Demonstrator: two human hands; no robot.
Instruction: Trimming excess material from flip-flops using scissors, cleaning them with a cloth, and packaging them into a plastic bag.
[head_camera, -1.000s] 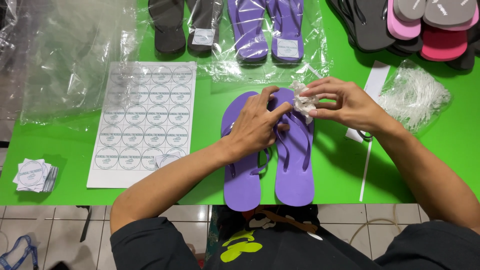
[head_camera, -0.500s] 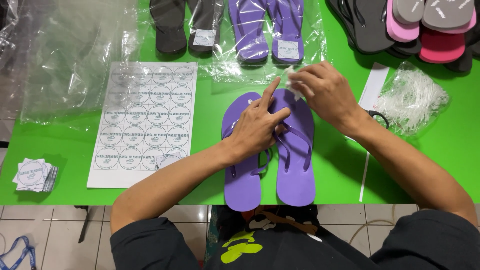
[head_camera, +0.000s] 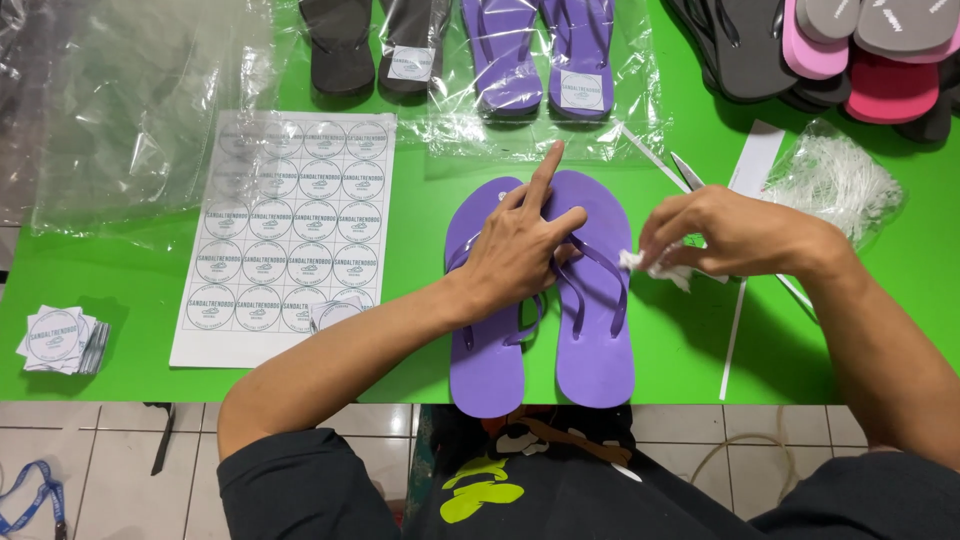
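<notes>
Two purple flip-flops (head_camera: 592, 330) lie side by side on the green table (head_camera: 420, 240), heels at the near edge. My left hand (head_camera: 520, 245) rests on top of both, fingers spread, index finger pointing away along the gap between them. My right hand (head_camera: 715, 232) hovers just right of the right flip-flop, fingers pinched on a small crumpled white scrap (head_camera: 645, 265).
A sheet of round stickers (head_camera: 285, 235) lies left of the flip-flops, cut stickers (head_camera: 58, 338) at the far left. Bagged purple (head_camera: 540, 60) and dark flip-flops (head_camera: 365, 45) lie at the back, with clear bags (head_camera: 130, 120). Stacked pink and grey flip-flops (head_camera: 850, 50) and a bag of white strings (head_camera: 835, 185) sit at the right.
My right hand has pulled away from the toe end of the flip-flops to the right and nearer, carrying the white scrap. My left hand stays on the pair, index finger now stretched out.
</notes>
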